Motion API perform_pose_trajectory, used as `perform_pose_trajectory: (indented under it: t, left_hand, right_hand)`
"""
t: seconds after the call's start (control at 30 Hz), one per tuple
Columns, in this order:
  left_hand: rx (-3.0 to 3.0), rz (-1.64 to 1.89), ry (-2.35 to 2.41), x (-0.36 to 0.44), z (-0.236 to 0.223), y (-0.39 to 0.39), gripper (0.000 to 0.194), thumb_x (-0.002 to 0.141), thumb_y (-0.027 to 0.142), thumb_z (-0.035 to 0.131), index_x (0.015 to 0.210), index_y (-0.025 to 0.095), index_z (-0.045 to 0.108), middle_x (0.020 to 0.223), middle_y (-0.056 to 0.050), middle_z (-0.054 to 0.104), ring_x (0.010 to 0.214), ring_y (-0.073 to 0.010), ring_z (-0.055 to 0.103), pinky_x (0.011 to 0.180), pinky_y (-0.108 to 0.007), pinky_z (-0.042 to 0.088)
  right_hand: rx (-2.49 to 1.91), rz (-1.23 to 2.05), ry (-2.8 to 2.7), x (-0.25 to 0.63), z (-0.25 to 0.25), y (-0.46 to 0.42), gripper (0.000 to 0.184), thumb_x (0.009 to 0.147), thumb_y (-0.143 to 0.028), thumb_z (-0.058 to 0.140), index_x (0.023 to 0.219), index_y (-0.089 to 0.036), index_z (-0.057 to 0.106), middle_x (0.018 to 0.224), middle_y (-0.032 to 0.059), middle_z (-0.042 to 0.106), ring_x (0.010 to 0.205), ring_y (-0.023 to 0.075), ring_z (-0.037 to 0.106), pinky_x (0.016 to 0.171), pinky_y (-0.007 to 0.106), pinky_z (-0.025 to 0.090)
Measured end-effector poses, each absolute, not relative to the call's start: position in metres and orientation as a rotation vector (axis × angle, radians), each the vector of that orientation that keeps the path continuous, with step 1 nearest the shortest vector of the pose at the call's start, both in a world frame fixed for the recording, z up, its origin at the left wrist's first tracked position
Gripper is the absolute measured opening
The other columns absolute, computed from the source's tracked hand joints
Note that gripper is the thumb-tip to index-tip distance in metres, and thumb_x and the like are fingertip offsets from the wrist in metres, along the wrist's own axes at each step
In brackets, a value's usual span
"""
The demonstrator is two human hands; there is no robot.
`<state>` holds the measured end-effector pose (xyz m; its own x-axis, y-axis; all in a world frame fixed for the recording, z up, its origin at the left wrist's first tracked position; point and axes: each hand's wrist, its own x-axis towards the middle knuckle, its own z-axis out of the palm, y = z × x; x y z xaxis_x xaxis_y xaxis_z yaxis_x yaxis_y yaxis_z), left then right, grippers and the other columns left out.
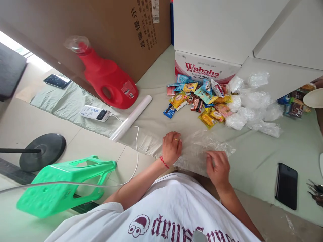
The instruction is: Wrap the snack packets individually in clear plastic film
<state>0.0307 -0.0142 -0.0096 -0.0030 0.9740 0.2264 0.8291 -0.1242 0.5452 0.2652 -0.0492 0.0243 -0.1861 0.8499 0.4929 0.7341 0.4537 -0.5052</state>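
Observation:
A thin sheet of clear plastic film [194, 148] lies crumpled at the near edge of the cloth-covered surface [252, 158]. My left hand [172, 147], with a ring and a red string at the wrist, has its fingers curled on the film's left edge. On the other side, my right hand [219, 168] pinches the film's right part between thumb and fingers. Beyond the film is a pile of small wrapped snacks [199, 95] in blue, yellow and red packets. Several clear plastic-wrapped bundles [254, 99] lie to the right of that pile; their contents are hard to make out.
Left of the snacks lie a plastic film roll [131, 118] and a white power bank [94, 113] with a cable. A red detergent jug [111, 79] leans by a big cardboard box [101, 20]. Phones [286, 186] lie at both sides. A green stool [58, 185] is on the floor.

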Motion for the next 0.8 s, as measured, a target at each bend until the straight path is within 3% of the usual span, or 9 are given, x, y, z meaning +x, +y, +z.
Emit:
perform_pose_trajectory:
  t: [0.07,0.17,0.27,0.37,0.53,0.8]
  left_hand:
    - [2.051,0.809,1.828,0.044,-0.005,-0.009,0.036,0.101,0.028,0.047,0.129,0.014,0.064,0.125,-0.018,0.068,0.119,-0.0304,0.062,0.099,-0.047,0.049]
    - [2.125,0.681,1.741,0.063,0.001,0.002,0.041,0.094,0.032,0.062,0.132,0.016,0.063,0.13,-0.017,0.066,0.123,-0.0334,0.059,0.102,-0.05,0.046]
    - [1.945,0.605,1.688,0.073,-0.001,0.019,0.024,0.086,0.023,0.068,0.109,0.019,0.073,0.115,-0.014,0.072,0.116,-0.0326,0.062,0.101,-0.047,0.045]
    - [1.727,0.623,1.64,0.069,-0.008,0.034,0.007,0.085,0.021,0.066,0.084,0.019,0.073,0.083,-0.007,0.072,0.088,-0.024,0.066,0.086,-0.036,0.049]
    - [1.563,0.685,1.614,0.056,-0.014,0.041,0.023,0.091,0.037,0.06,0.084,0.017,0.071,0.067,0.001,0.065,0.062,-0.0136,0.057,0.06,-0.024,0.042]
    - [1.425,0.749,1.806,0.043,-0.011,0.039,0.026,0.089,0.034,0.057,0.068,0.019,0.059,0.061,0.002,0.056,0.059,-0.0124,0.05,0.059,-0.025,0.035]
  right_hand:
    - [-1.35,0.307,-2.119,0.259,0.015,-0.049,0.03,0.099,-0.011,0.052,0.118,-0.023,0.072,0.107,0.0084,0.072,0.099,0.0256,0.06,0.089,0.042,0.054]
    - [-1.373,0.346,-2.33,0.249,0.002,-0.046,0.035,0.098,-0.012,0.054,0.127,-0.019,0.072,0.135,0.0117,0.066,0.118,0.0299,0.056,0.101,0.049,0.052]
    - [-1.333,0.345,-2.456,0.244,-0.008,-0.047,0.041,0.098,-0.01,0.053,0.134,-0.018,0.07,0.148,0.0132,0.059,0.133,0.0322,0.05,0.112,0.052,0.047]
    - [-1.274,0.39,-2.486,0.248,-0.019,-0.054,0.052,0.095,-0.003,0.049,0.141,-0.019,0.067,0.156,0.0126,0.053,0.143,0.0303,0.047,0.119,0.051,0.044]
    - [-1.277,0.488,-2.389,0.266,-0.034,-0.067,0.061,0.09,0.004,0.044,0.141,-0.02,0.067,0.158,0.0113,0.052,0.147,0.0274,0.046,0.118,0.051,0.048]
    - [-1.29,0.515,-2.329,0.278,-0.033,-0.073,0.05,0.092,0.001,0.047,0.123,-0.024,0.078,0.152,0.0086,0.058,0.141,0.0272,0.051,0.115,0.048,0.051]
